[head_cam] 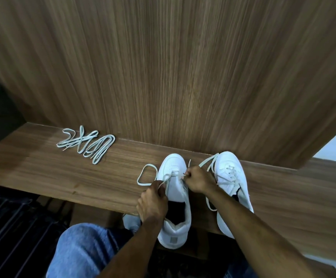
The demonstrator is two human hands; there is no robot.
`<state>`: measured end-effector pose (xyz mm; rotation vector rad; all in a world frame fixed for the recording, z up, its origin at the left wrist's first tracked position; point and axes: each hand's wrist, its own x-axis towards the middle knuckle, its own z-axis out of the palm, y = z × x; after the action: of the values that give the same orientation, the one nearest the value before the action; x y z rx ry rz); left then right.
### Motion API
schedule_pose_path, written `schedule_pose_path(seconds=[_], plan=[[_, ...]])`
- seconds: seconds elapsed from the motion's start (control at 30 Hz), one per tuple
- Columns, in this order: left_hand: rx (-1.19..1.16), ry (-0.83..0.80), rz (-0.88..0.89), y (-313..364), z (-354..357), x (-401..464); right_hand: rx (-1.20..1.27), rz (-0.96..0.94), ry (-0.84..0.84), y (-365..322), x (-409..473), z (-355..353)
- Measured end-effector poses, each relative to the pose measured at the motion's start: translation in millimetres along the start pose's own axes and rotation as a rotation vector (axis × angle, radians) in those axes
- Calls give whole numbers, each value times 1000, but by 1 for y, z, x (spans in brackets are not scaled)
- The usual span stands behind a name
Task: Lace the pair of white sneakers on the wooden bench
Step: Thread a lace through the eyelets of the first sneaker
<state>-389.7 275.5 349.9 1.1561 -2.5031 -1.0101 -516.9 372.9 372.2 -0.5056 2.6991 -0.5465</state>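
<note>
Two white sneakers stand toe-away on the wooden bench (62,177). The left sneaker (174,189) has a white lace (145,174) through its lowest eyelets only. My left hand (153,201) pinches one end of that lace at the shoe's left side, and a slack loop lies on the bench beside it. My right hand (199,180) pinches the other end at the shoe's right side. The right sneaker (230,177) is laced along its eyelets, with loose ends trailing; my right forearm covers part of it.
A loose bundle of spare white laces (86,144) lies on the bench at the left. A tall wood-grain panel (173,67) rises right behind the bench. My jeans-clad knee (82,249) is below the bench edge, with a dark slatted floor at the left.
</note>
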Motion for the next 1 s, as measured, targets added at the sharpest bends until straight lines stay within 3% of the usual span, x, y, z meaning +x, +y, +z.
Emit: schedule_pose_path(seconds=[0.13, 0.27, 0.4, 0.47, 0.57, 0.73, 0.87, 1.0], plan=[[-12, 6, 16, 2, -1, -1, 503, 2, 54, -9, -6, -30], [-15, 18, 5, 1, 1, -1, 1057, -159, 313, -26, -28, -111], [-22, 17, 4, -1, 3, 0, 1258, -325, 472, -40, -40, -172], [-14, 17, -2, -1, 3, 0, 1187, -324, 457, -45, -38, -169], [-12, 20, 5, 0, 3, 0, 755, -224, 349, -38, -22, -118], [-19, 13, 19, -1, 2, 0, -13, -97, -59, -7, -1, -27], [-18, 11, 31, -2, 3, 2, -175, -64, 5, -3, -6, -9], [24, 2, 45, -3, 4, 2, -156, -51, 22, -6, -9, -7]])
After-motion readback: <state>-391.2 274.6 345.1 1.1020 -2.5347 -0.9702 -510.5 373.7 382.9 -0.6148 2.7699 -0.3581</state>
